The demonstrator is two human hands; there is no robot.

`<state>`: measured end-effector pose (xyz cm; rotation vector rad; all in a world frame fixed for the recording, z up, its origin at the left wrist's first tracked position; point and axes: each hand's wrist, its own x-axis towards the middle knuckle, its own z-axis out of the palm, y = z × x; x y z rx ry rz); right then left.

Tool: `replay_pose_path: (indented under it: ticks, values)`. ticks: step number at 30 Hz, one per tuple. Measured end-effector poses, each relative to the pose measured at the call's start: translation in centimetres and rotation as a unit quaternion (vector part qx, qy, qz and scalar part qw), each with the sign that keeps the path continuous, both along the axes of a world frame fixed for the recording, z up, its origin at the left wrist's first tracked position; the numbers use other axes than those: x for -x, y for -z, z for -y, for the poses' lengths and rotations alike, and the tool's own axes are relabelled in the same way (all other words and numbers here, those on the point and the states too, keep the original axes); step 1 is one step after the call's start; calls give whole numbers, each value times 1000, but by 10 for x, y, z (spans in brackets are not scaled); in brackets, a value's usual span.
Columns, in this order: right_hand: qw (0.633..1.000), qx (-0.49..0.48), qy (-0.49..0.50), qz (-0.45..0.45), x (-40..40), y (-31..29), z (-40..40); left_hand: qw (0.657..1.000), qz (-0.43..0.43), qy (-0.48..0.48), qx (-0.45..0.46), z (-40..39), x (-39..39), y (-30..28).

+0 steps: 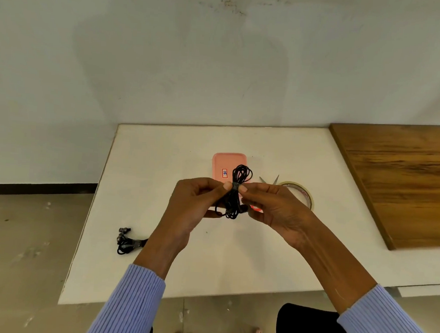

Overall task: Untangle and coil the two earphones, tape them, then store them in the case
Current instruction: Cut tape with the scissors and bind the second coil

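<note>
A coiled black earphone [239, 176] is held upright above the table, pinched at its middle from both sides. My left hand [196, 203] grips it from the left and my right hand [275, 208] from the right, thumbs meeting on a band of clear tape around the coil. Behind it lies the pink case [223, 164], partly hidden by the coil and my hands. A second black earphone [128, 240], bundled and taped, lies on the table at the left, partly behind my left forearm.
A roll of clear tape [303, 192] rests to the right of my right hand, with scissors [269, 181] just behind it. A brown wooden board [406, 183] covers the table's right end. The white table's [162, 162] left edge drops to the floor.
</note>
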<state>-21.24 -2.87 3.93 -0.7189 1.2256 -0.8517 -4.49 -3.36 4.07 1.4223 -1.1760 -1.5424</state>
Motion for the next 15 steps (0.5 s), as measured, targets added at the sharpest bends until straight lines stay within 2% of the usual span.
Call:
replay_pose_path:
  ticks: [4,7,15]
  values:
    - [998,14,43,-46,-6,1,0,1000,-24,-2,7,-1,3,2]
    - [995,29,55,-79,-12,1,-1,1000,-6,-12,19,-4,8,4]
    - [988,58,-5,-144,-11,-6,1,995,33,-52,84,-3,7,4]
